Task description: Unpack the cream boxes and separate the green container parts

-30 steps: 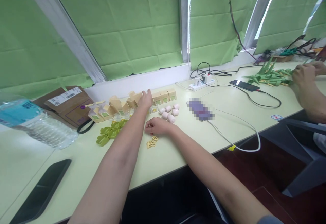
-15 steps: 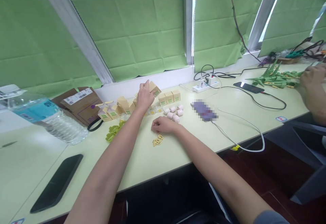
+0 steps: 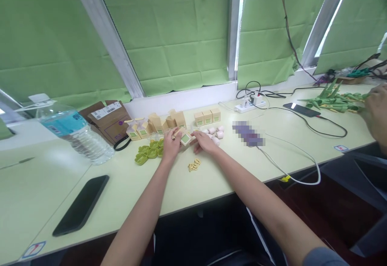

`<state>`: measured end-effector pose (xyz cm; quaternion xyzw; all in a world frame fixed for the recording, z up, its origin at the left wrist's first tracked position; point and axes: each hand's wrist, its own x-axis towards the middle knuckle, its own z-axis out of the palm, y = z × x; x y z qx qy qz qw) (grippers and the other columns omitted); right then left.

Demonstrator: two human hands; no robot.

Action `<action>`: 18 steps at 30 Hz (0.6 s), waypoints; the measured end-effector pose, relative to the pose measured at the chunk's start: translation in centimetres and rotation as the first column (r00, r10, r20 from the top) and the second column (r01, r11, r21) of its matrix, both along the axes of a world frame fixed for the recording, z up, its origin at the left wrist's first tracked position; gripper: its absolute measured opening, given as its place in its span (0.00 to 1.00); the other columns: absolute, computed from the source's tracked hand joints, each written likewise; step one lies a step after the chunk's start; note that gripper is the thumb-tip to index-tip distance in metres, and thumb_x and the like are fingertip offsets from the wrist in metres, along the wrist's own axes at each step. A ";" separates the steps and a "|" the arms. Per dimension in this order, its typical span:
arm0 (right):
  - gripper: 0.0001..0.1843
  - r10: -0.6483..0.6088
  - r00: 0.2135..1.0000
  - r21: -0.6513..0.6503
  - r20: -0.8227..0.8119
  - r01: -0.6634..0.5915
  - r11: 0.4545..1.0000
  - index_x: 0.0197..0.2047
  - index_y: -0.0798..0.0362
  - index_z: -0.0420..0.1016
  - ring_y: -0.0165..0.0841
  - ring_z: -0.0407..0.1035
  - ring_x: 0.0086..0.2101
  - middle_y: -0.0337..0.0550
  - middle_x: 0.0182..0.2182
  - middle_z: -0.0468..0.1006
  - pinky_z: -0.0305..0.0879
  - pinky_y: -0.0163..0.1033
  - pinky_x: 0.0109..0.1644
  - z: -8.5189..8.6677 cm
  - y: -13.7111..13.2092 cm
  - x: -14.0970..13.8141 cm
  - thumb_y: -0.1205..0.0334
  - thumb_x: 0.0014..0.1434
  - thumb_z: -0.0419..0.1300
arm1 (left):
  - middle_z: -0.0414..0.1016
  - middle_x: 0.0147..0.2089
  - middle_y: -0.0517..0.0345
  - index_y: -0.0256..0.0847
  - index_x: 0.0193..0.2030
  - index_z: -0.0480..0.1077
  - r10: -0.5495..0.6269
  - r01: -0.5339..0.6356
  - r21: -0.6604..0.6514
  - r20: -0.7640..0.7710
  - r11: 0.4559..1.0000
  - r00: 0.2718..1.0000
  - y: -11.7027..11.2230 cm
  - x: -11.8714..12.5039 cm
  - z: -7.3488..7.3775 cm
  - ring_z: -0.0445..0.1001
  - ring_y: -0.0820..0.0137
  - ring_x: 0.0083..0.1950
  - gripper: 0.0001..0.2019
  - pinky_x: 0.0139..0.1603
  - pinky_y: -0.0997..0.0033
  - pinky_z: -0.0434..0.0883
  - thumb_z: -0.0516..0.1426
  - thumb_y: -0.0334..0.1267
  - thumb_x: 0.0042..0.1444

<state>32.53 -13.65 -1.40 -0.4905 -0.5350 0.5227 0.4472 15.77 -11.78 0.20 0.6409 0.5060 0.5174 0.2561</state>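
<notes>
My small box [image 3: 185, 138] looked like smooth, matt card. The bottle [image 3: 90, 141] was glossy plastic; the green blinds [image 3: 175, 36], creased cloth.

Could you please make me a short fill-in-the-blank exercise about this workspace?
1. The left hand grips a small box whose label is coloured ____.
2. The pale barrel-shaped pieces lie nearer to the ____ hand.
3. Beyond those pieces stands a separate row of ____ boxes.
4. Seen from the person's side, the clover-shaped pieces lie to the ____ of the yellow loops.

Missing words: green; right; three; left.
</notes>
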 end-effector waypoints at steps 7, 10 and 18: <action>0.26 0.006 0.999 0.050 0.040 -0.008 0.999 0.55 0.50 0.65 0.34 0.75 0.27 0.46 0.34 0.77 0.74 0.37 0.27 0.2 -0.7 -0.2 0.39 0.68 0.45 | 0.74 0.52 0.46 0.39 0.62 0.69 -0.144 0.219 -0.213 0.318 0.952 0.937 -0.6 0.6 -1.2 0.75 0.74 0.28 0.28 0.34 0.66 0.77 0.65 0.43 0.55; 0.25 0.017 0.999 0.066 0.027 -0.019 0.998 0.56 0.50 0.65 0.36 0.75 0.29 0.45 0.33 0.75 0.74 0.39 0.27 0.2 -0.8 -0.1 0.41 0.68 0.47 | 0.76 0.47 0.48 0.37 0.60 0.69 -0.192 0.326 -0.229 0.464 0.917 0.865 -0.8 0.5 -1.4 0.75 0.75 0.28 0.27 0.33 0.70 0.77 0.65 0.41 0.55; 0.25 -0.062 0.997 0.101 0.055 0.057 0.993 0.60 0.48 0.63 0.33 0.74 0.33 0.46 0.44 0.74 0.75 0.38 0.28 0.3 -0.8 -0.2 0.44 0.66 0.51 | 0.74 0.47 0.51 0.41 0.57 0.68 -0.257 0.443 -0.204 0.581 0.873 0.773 -1.3 0.3 -1.8 0.79 0.72 0.37 0.25 0.37 0.73 0.78 0.67 0.41 0.53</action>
